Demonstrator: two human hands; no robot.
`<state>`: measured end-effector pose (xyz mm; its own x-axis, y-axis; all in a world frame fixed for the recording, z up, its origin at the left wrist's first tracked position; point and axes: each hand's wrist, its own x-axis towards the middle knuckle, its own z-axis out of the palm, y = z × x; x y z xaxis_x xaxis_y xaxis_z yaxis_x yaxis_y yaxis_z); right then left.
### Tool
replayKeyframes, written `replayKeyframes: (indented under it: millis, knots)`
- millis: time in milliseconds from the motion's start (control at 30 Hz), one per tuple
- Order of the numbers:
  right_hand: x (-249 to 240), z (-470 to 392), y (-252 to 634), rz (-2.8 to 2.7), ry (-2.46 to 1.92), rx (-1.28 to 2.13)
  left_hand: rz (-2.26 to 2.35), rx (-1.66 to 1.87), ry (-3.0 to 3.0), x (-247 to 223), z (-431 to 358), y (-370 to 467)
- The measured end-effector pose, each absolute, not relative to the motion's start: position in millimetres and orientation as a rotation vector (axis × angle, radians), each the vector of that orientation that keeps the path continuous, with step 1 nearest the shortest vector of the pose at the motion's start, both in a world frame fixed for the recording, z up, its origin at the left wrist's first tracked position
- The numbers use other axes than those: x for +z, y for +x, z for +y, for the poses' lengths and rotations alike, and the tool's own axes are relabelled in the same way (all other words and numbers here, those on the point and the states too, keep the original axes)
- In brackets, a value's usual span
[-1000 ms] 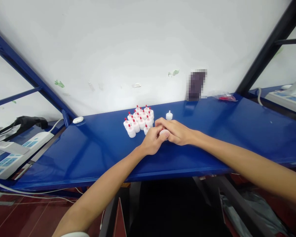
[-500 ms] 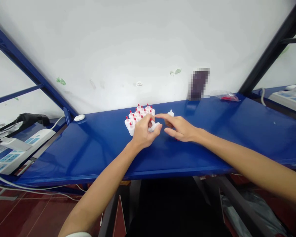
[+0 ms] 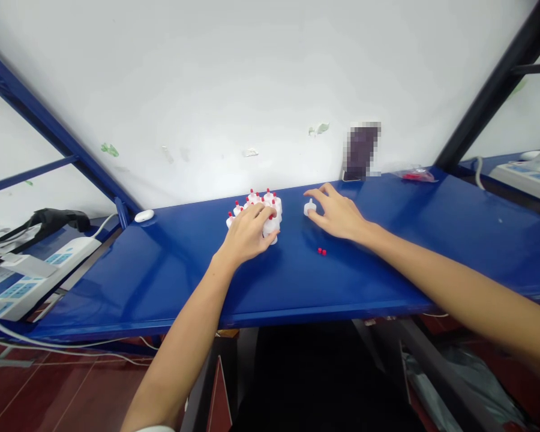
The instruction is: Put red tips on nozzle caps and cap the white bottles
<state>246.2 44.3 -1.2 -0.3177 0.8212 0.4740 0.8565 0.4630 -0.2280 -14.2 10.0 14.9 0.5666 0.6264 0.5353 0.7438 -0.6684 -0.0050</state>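
Note:
My left hand (image 3: 251, 231) is closed around a small white squeeze bottle (image 3: 270, 227) with a red cap, at the right front of a group of similar red-capped bottles (image 3: 237, 207). Its fingers partly cover the group. A lone white bottle (image 3: 309, 208) without a red cap, its pale nozzle pointing up, stands to the right. My right hand (image 3: 337, 213) reaches around this bottle with thumb and fingers apart, the thumb close to its side; whether they touch I cannot tell. Two small red caps (image 3: 321, 252) lie on the blue table (image 3: 171, 270) nearer to me.
A clear plastic bag with red pieces (image 3: 416, 175) lies at the back right. Near it a blurred dark phone-like object (image 3: 361, 150) leans on the wall. A white rounded case (image 3: 144, 216) sits at the back left. White devices with blue buttons (image 3: 36, 276) stand beyond both table ends.
My hands have moved apart. The left brought its capped bottle down to the group; the right moved away and up to the lone bottle, uncovering the two red caps.

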Motion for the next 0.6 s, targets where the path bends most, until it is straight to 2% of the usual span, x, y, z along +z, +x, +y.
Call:
replayKeyframes:
  millis: [300,600]
  knots:
    - [-3.3,44.4,244.8,-2.233,-1.469,-0.024,-1.195,-0.634,-2.518,15.5,10.5,-14.6]
    - [-5.6,46.1,244.8,-2.256,-1.468,0.005,-1.198,-0.730,-2.425,15.9,8.1,-12.0]
